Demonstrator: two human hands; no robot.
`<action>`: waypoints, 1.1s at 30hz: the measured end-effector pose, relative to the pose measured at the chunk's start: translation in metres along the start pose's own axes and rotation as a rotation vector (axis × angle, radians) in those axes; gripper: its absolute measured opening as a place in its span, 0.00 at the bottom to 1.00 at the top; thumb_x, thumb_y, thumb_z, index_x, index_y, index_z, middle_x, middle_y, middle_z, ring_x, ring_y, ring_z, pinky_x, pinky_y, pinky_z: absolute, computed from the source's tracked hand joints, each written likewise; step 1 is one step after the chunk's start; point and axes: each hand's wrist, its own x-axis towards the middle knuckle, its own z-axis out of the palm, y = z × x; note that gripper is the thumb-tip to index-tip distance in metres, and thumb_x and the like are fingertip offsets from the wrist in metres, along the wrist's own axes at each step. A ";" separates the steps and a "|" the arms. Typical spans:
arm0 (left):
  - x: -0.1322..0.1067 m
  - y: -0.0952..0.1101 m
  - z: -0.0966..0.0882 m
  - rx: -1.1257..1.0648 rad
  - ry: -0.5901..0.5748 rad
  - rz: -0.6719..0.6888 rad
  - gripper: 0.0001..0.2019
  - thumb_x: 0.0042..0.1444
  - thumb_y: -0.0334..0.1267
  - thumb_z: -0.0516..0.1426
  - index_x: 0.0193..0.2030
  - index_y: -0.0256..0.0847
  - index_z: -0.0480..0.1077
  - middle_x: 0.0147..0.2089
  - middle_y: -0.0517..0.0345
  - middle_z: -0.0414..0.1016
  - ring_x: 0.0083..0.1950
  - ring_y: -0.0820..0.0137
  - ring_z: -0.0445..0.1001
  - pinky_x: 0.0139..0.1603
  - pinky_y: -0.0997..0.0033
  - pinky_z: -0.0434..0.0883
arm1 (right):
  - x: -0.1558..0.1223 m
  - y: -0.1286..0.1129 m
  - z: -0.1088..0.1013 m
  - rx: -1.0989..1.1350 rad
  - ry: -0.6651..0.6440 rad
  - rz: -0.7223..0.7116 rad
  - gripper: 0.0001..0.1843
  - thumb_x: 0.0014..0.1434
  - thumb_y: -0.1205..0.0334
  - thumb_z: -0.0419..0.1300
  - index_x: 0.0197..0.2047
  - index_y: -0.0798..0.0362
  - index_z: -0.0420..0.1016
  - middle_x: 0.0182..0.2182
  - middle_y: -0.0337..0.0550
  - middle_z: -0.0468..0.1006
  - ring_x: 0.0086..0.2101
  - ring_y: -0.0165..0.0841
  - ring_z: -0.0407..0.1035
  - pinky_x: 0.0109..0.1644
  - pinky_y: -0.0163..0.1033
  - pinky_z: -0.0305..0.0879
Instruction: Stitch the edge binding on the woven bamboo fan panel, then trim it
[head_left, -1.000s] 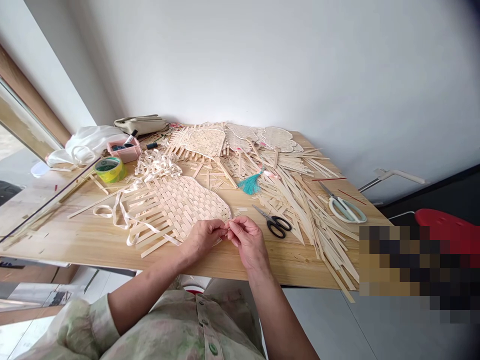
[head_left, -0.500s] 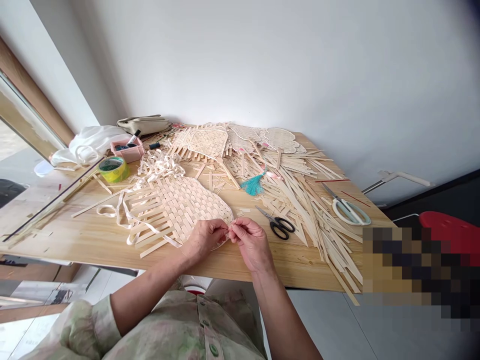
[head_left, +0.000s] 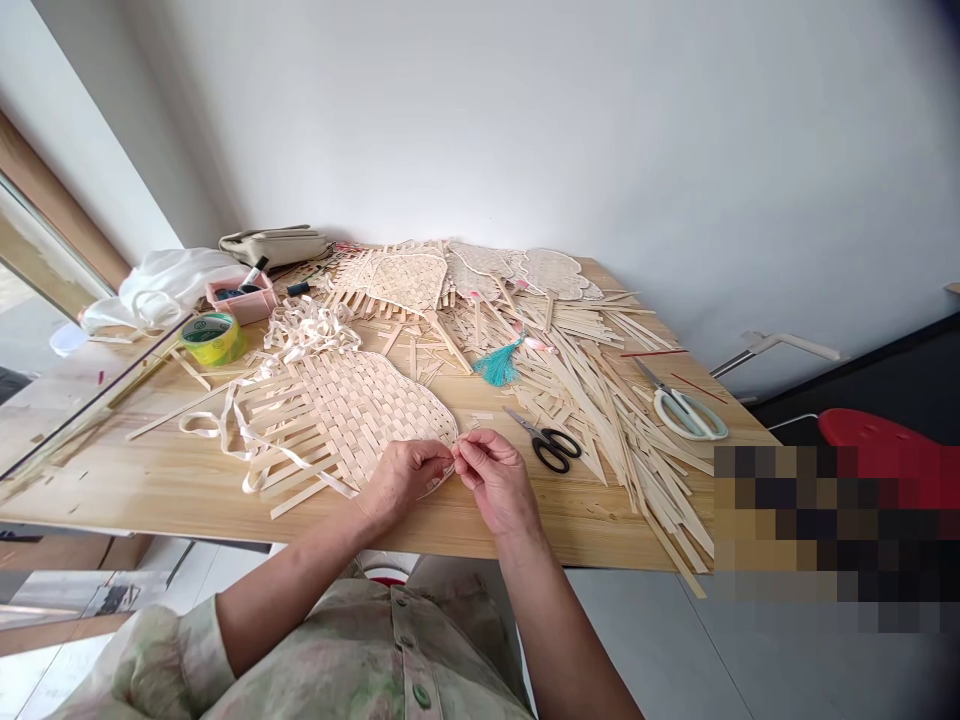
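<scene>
Glossy plastic tape roll (head_left: pixel 223 347); matt woven-strip panel (head_left: pixel 375 410).

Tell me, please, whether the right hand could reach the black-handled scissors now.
Probably yes: the black-handled scissors lie beside the right hand, nothing visible between, though its grip is closed by the woven piece.

My shirt (head_left: pixel 322 650): pale green, soft blotches, faint pink and deeper green. Placket (head_left: pixel 400 622) down front, light, stitched edges, greenish buttons (head_left: pixel 421 696), lowest one clearest. Left sleeve (head_left: pixel 142 660): loose, puffy, same blotchy print, ends in wide paler cuff (head_left: pixel 206 648) near elbow. Forearms (head_left: pixel 300 605) bare. Left hand (head_left: pixel 401 482), right hand (head_left: pixel 499 482) bare too.
</scene>
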 end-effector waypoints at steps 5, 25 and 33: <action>0.003 -0.006 0.002 0.082 0.041 0.105 0.09 0.54 0.34 0.52 0.29 0.38 0.74 0.28 0.57 0.71 0.30 0.73 0.67 0.32 0.77 0.63 | 0.000 0.002 -0.001 -0.008 0.017 -0.004 0.10 0.35 0.63 0.68 0.23 0.53 0.71 0.18 0.35 0.73 0.17 0.23 0.62 0.17 0.27 0.51; -0.044 0.011 -0.034 0.947 0.113 0.479 0.06 0.56 0.30 0.50 0.40 0.40 0.64 0.40 0.53 0.67 0.44 0.65 0.64 0.51 0.57 0.61 | -0.012 -0.025 0.020 -0.014 -0.134 -0.101 0.12 0.36 0.58 0.68 0.23 0.50 0.70 0.16 0.32 0.68 0.17 0.23 0.58 0.18 0.30 0.51; -0.042 0.032 -0.094 0.846 0.326 0.604 0.11 0.60 0.31 0.44 0.38 0.38 0.67 0.37 0.54 0.70 0.37 0.70 0.67 0.39 0.71 0.66 | -0.008 -0.077 0.074 -0.125 -0.267 -0.276 0.08 0.39 0.61 0.68 0.25 0.50 0.73 0.20 0.35 0.72 0.18 0.23 0.61 0.20 0.31 0.57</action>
